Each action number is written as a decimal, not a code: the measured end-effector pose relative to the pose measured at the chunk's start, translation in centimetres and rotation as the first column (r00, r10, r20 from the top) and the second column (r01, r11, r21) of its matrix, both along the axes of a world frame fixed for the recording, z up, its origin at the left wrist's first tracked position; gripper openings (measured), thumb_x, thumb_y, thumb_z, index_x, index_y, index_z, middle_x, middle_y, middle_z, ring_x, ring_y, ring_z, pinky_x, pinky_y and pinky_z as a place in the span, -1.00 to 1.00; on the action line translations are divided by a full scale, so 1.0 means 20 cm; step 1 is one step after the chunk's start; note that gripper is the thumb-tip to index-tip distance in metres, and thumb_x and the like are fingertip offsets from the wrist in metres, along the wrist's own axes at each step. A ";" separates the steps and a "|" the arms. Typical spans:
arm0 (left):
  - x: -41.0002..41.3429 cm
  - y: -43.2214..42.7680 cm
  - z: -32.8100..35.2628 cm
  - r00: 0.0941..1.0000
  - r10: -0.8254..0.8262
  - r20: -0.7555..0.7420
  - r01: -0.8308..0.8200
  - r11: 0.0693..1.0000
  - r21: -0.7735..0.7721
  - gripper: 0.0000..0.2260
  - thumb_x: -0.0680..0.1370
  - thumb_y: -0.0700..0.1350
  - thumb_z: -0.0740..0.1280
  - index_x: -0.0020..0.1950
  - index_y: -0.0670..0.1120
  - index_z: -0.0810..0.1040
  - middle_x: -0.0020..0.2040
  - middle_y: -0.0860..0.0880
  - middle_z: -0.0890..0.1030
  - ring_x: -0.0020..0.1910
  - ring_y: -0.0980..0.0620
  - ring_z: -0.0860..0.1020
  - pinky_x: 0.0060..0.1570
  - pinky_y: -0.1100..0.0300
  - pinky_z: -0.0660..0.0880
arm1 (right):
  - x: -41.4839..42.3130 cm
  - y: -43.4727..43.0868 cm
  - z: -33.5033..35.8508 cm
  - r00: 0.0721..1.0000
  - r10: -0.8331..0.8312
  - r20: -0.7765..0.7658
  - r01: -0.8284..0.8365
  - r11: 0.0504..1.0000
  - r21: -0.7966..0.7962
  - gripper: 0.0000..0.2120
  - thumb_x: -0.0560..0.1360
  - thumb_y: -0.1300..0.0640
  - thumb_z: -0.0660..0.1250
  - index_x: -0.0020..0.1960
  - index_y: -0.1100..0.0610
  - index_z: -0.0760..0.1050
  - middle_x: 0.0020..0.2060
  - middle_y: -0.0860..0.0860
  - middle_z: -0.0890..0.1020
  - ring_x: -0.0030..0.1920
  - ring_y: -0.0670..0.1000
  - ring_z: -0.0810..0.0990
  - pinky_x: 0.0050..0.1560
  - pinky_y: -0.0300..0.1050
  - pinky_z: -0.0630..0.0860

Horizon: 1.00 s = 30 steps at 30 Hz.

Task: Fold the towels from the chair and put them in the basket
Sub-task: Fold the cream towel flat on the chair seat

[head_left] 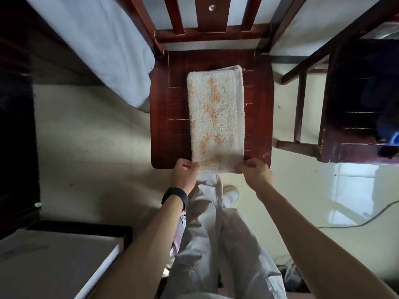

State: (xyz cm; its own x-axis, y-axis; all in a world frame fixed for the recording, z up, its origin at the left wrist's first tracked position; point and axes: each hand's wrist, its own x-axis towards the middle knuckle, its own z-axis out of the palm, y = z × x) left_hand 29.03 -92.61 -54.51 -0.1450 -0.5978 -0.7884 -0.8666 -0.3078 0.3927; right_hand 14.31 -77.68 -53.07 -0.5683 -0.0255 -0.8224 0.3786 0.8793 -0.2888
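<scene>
Two hands pinch the near corners of a folded white towel [216, 117] lying lengthwise on the wooden chair seat [170, 104]: left hand [183, 173] clamped on the left corner, right hand [255, 171] on the right, the towel stretching away from both.

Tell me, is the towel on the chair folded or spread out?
Folded: the towel lies as a narrow strip on the chair, a layered edge showing along its right side.
</scene>
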 end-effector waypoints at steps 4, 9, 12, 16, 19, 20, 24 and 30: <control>0.03 -0.03 0.06 0.990 0.111 -0.082 -0.089 0.966 0.244 -0.80 0.57 -0.01 0.38 0.02 -0.10 0.43 -0.03 -0.10 0.62 -0.31 0.01 0.65 -0.42 0.24 0.44 | 0.04 0.03 0.03 0.977 -0.195 0.088 0.204 0.973 -0.108 -0.83 0.43 0.08 0.43 -0.03 0.09 0.51 -0.21 0.00 0.67 -0.10 0.10 0.71 -0.01 0.07 0.63; 0.11 0.00 0.30 0.990 0.119 -0.074 -0.099 0.967 0.235 -0.80 0.55 -0.03 0.42 -0.02 -0.09 0.44 -0.08 -0.10 0.62 -0.49 0.14 0.55 -0.50 0.34 0.43 | 0.15 0.10 0.18 0.953 -0.260 0.155 0.282 0.950 -0.137 -0.82 0.46 0.17 0.42 -0.01 0.14 0.46 -0.26 0.06 0.69 -0.17 0.11 0.73 -0.03 0.08 0.63; 0.16 -0.01 0.45 0.993 0.109 -0.053 -0.093 0.964 0.248 -0.68 0.51 0.03 0.44 0.10 -0.10 0.42 -0.06 -0.09 0.65 -0.46 0.14 0.58 -0.33 0.18 0.50 | 0.20 0.11 0.32 0.935 -0.325 0.141 0.346 0.924 -0.162 -0.80 0.48 0.23 0.40 0.04 0.15 0.43 -0.31 0.10 0.69 -0.29 0.08 0.69 -0.19 -0.01 0.59; 0.12 -0.09 0.57 0.978 0.107 -0.177 -0.065 0.971 0.228 -0.84 0.53 -0.02 0.43 0.04 -0.02 0.54 -0.12 -0.10 0.66 -0.43 0.04 0.58 -0.33 0.16 0.45 | 0.20 0.08 0.46 0.938 -0.308 0.160 0.342 0.900 -0.269 -0.94 0.56 0.23 0.34 0.00 0.11 0.56 -0.24 0.12 0.72 -0.31 0.02 0.71 -0.19 -0.07 0.60; 0.03 -0.21 0.59 0.970 0.114 -0.216 -0.051 0.960 0.276 -0.89 0.55 -0.05 0.41 0.06 0.00 0.60 -0.10 -0.07 0.66 -0.41 0.03 0.58 -0.37 0.20 0.42 | 0.07 0.01 0.52 0.952 -0.252 0.172 0.299 0.883 -0.362 -0.85 0.50 0.27 0.40 0.03 0.09 0.63 -0.17 0.12 0.73 -0.18 0.08 0.73 -0.14 -0.13 0.59; 0.00 -0.26 0.58 0.966 0.125 -0.225 -0.051 0.949 0.311 -0.87 0.54 -0.07 0.41 0.07 0.01 0.62 -0.09 -0.06 0.66 -0.39 0.03 0.59 -0.35 0.21 0.42 | 0.01 -0.03 0.52 0.959 -0.220 0.177 0.274 0.874 -0.400 -0.77 0.45 0.31 0.43 0.06 0.08 0.63 -0.15 0.10 0.73 -0.15 0.07 0.73 -0.15 -0.18 0.59; -0.14 -0.44 0.50 0.960 -0.011 -0.280 0.104 0.942 0.320 -0.65 0.39 -0.13 0.38 0.18 -0.04 0.63 -0.07 -0.03 0.71 -0.30 0.09 0.62 -0.33 0.27 0.44 | -0.22 -0.21 0.47 0.999 0.045 0.009 -0.038 0.921 -0.388 -0.70 0.45 0.26 0.46 0.12 -0.02 0.59 -0.12 -0.11 0.72 -0.10 -0.08 0.71 -0.12 -0.19 0.61; -0.34 -0.62 0.27 0.885 -0.453 -0.113 0.435 0.888 -0.151 -0.72 0.55 0.17 0.32 -0.06 -0.02 0.62 -0.09 0.06 0.65 -0.09 0.09 0.59 -0.03 0.13 0.51 | -0.48 -0.47 0.19 0.929 0.285 -0.237 -0.333 0.923 -0.193 -0.71 0.53 -0.16 0.34 0.08 0.00 0.67 -0.07 -0.05 0.68 -0.12 -0.07 0.63 -0.21 -0.22 0.50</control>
